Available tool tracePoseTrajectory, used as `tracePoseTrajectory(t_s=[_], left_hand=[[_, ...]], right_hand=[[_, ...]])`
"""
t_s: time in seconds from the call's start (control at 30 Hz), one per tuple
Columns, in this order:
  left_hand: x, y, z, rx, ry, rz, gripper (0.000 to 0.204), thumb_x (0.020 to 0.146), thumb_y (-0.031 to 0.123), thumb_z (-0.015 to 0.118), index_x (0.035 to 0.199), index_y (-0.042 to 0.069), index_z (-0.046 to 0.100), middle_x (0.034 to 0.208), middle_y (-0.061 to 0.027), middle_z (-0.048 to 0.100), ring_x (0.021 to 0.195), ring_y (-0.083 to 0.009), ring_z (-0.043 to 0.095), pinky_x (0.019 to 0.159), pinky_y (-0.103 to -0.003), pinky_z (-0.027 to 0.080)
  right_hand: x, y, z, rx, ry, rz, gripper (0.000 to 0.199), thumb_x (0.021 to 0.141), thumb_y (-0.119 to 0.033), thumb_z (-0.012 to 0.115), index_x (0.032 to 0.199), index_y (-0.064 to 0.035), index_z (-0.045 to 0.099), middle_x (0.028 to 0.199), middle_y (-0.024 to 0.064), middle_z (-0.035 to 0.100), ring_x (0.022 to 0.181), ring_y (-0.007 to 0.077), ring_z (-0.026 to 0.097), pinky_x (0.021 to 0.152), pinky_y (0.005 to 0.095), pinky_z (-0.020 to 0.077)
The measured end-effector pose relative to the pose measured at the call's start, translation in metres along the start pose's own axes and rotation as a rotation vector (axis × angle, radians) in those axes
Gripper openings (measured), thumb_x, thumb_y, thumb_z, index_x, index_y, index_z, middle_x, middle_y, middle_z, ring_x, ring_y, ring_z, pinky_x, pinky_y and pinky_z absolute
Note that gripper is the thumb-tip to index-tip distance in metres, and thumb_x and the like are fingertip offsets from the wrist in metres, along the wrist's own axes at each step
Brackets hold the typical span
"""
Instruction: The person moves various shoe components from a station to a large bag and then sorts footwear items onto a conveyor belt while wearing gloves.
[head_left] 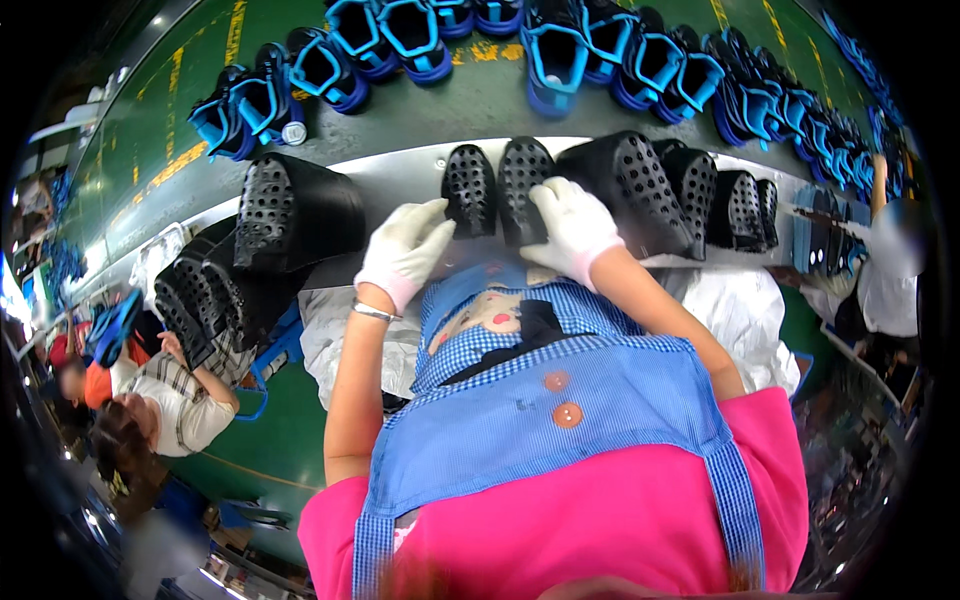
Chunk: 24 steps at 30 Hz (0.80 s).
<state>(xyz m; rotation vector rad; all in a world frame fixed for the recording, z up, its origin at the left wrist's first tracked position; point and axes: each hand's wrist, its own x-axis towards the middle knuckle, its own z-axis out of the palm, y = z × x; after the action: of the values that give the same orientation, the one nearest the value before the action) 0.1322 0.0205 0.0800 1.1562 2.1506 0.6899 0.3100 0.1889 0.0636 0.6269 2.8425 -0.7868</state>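
Two black foot-shaped pieces lie side by side in front of me, their faces dotted with rows of round holes or studs; I cannot tell which. My left hand, in a white glove, is beside the left black foot-shaped piece. Its fingers and thumb are apart, with the tips at that piece's left edge. My right hand, also gloved, has its fingers bent over the right edge of the right black foot-shaped piece. The undersides of both pieces are hidden.
More black dotted pieces are stacked to the left and right along a metal ledge. Beyond it, black-and-blue shoes line a green surface. A co-worker is at the lower left, another person at the far right.
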Motion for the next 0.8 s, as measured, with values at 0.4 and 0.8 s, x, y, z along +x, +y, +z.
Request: tracePoseTrajectory(t_s=[0.4, 0.8], left_hand=[[0.018, 0.024, -0.011, -1.672, -0.221, -0.096, 0.053, 0.092, 0.031, 0.053, 0.132, 0.000, 0.039, 0.124, -0.0137, 0.052, 0.110, -0.0248, 0.055, 0.096, -0.039, 0.045], [0.073, -0.025, -0.141, -1.367, -0.182, -0.128, 0.023, 0.090, 0.020, 0.059, 0.109, 0.007, 0.056, 0.104, -0.0053, 0.062, 0.097, -0.0167, 0.059, 0.087, -0.036, 0.048]], right_hand=[[0.021, -0.059, -0.070, 0.542, 0.056, -0.267, 0.055, 0.073, -0.028, 0.069, 0.118, -0.0032, 0.049, 0.115, 0.0161, 0.053, 0.099, 0.0332, 0.057, 0.083, 0.0389, 0.0476], [0.138, -0.123, -0.075, 0.170, 0.164, -0.098, 0.034, 0.079, -0.039, 0.063, 0.090, -0.0067, 0.058, 0.076, 0.0146, 0.060, 0.075, 0.0323, 0.061, 0.064, 0.0398, 0.0483]])
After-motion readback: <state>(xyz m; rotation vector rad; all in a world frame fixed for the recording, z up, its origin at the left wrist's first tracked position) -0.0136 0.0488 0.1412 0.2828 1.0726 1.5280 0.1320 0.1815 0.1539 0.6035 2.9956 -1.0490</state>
